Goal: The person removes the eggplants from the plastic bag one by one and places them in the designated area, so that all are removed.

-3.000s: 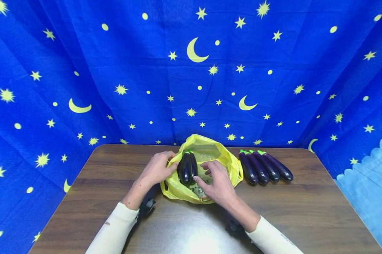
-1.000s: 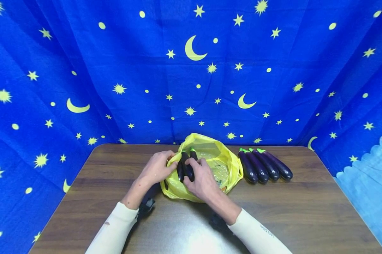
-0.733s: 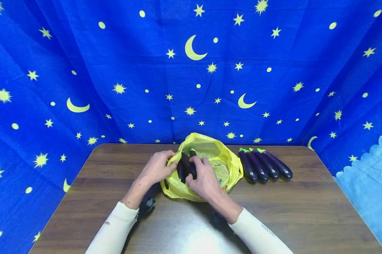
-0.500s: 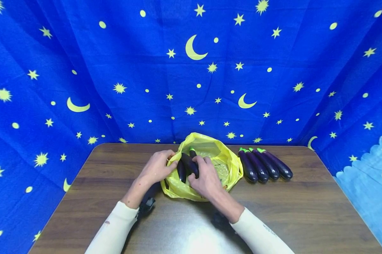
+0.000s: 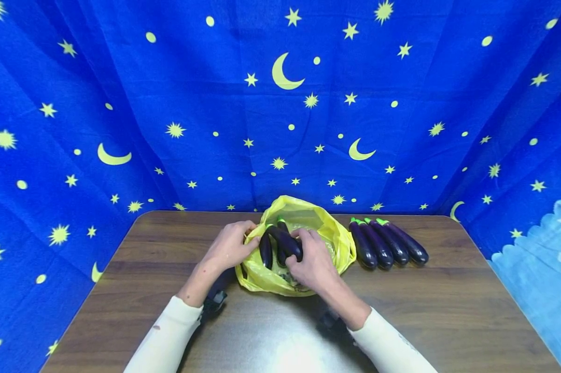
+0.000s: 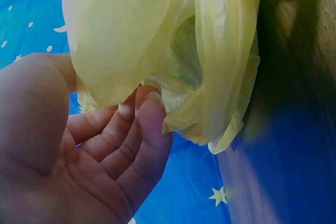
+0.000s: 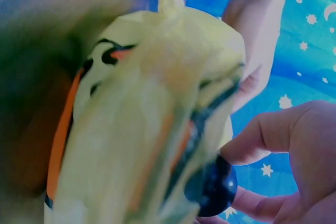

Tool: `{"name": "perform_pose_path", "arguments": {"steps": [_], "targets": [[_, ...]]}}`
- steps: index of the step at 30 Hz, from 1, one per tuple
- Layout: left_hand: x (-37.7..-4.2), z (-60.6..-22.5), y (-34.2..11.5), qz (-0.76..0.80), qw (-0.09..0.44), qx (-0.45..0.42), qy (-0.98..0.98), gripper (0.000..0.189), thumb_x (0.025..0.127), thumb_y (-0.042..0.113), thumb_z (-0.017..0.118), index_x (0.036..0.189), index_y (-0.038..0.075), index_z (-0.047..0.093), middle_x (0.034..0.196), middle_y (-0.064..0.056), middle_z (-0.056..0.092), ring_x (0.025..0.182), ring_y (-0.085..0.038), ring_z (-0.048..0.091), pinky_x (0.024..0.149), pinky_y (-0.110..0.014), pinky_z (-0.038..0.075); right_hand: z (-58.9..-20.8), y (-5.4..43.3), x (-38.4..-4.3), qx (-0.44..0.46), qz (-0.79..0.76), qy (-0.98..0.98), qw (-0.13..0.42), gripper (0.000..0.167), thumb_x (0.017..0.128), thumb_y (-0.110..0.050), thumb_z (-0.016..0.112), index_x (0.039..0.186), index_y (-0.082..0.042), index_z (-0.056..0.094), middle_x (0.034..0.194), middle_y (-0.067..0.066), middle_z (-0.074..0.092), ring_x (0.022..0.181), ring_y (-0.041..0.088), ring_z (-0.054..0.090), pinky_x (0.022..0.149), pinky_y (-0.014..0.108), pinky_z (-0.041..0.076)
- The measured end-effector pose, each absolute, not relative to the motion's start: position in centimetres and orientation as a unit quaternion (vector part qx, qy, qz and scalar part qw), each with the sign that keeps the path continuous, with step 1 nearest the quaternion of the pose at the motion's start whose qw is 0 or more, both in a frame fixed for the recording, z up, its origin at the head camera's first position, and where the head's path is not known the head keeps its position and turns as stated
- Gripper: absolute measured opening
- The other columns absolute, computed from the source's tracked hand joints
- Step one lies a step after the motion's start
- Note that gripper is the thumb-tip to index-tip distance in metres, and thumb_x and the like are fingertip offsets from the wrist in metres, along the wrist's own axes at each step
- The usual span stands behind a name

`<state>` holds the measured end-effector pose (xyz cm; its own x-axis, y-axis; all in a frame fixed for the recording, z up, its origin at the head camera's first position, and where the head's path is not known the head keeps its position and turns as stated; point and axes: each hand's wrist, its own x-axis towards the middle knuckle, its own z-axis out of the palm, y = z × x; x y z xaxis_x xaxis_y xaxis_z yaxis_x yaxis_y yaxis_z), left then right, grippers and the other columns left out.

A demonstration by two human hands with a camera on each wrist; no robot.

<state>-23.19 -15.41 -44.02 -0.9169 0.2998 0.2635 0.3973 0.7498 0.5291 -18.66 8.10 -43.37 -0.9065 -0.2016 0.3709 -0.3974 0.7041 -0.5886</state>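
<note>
A yellow plastic bag (image 5: 343, 243) stands with its mouth wide on the table. My left hand (image 5: 229, 246) grips its left rim; the left wrist view shows the thumb on one side of the plastic and curled fingers (image 6: 152, 124) on the other. My right hand (image 5: 313, 261) reaches into the mouth and holds an eggplant (image 5: 286, 242) near its rounded end, between thumb and fingers. That eggplant slants across a second one (image 5: 281, 256). Against the bag's left wall lies another eggplant (image 5: 265, 250). In the right wrist view the held eggplant's dark end (image 7: 223, 187) shows beside the bag.
Several eggplants (image 5: 385, 246) lie side by side on the wooden table (image 5: 448, 311), right of the bag, green stems toward the back. A blue curtain (image 5: 280, 103) with stars and moons hangs behind. Light blue cloth (image 5: 542, 269) hangs at the right.
My right hand moved left onto an eggplant in the bag, gripped it and has drawn its rounded end to the right, baring the one beneath. My left hand keeps its place on the rim.
</note>
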Motion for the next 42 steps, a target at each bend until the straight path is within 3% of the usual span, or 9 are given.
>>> {"name": "perform_pose_path", "arguments": {"steps": [13,22,29,35,42], "targets": [[-23.1,-44.1,-15.5,-0.299,0.075,-0.185,-0.933,0.012,0.093,0.015,0.073,0.104,0.010,0.074,0.092,-0.002,0.070,0.078,-0.017,0.061,0.071,-0.038,0.051,-41.9,10.9,-19.1,0.120,0.365,-0.916,0.118,0.049,0.077,-0.007,0.074,0.125,-0.004,0.067,0.117,0.017,0.069,0.106,0.033,0.065,0.091,0.051,0.052],[-23.1,-44.0,-15.5,-0.304,0.072,-0.185,-0.932,0.012,0.093,0.015,0.074,0.103,0.011,0.074,0.088,0.001,0.068,0.077,-0.016,0.060,0.070,-0.037,0.050,-41.8,13.0,-18.9,0.106,0.387,-0.906,0.137,0.050,0.081,-0.007,0.073,0.130,-0.006,0.066,0.119,0.013,0.068,0.102,0.030,0.063,0.087,0.045,0.049],[-23.2,-44.2,-15.5,-0.303,0.071,-0.183,-0.933,0.013,0.093,0.016,0.073,0.104,0.010,0.074,0.089,0.001,0.069,0.078,-0.016,0.060,0.071,-0.037,0.051,-41.6,14.7,-18.7,0.088,0.422,-0.892,0.139,0.048,0.083,-0.003,0.072,0.130,-0.004,0.064,0.123,0.014,0.068,0.104,0.030,0.071,0.087,0.046,0.056],[-23.2,-44.2,-15.6,-0.300,0.067,-0.180,-0.935,0.014,0.093,0.016,0.074,0.105,0.010,0.074,0.090,-0.001,0.069,0.079,-0.017,0.061,0.072,-0.037,0.051,-41.1,16.1,-18.7,0.071,0.428,-0.890,0.137,0.046,0.083,-0.003,0.071,0.129,-0.006,0.065,0.121,0.016,0.069,0.104,0.031,0.071,0.086,0.047,0.055],[-23.2,-44.0,-15.7,-0.300,0.071,-0.183,-0.934,0.013,0.093,0.016,0.073,0.105,0.009,0.074,0.091,-0.002,0.070,0.079,-0.017,0.062,0.072,-0.038,0.052,-41.1,17.8,-18.6,0.071,0.426,-0.890,0.149,0.045,0.085,0.001,0.069,0.129,0.000,0.063,0.123,0.020,0.068,0.106,0.033,0.072,0.091,0.048,0.058]]}}
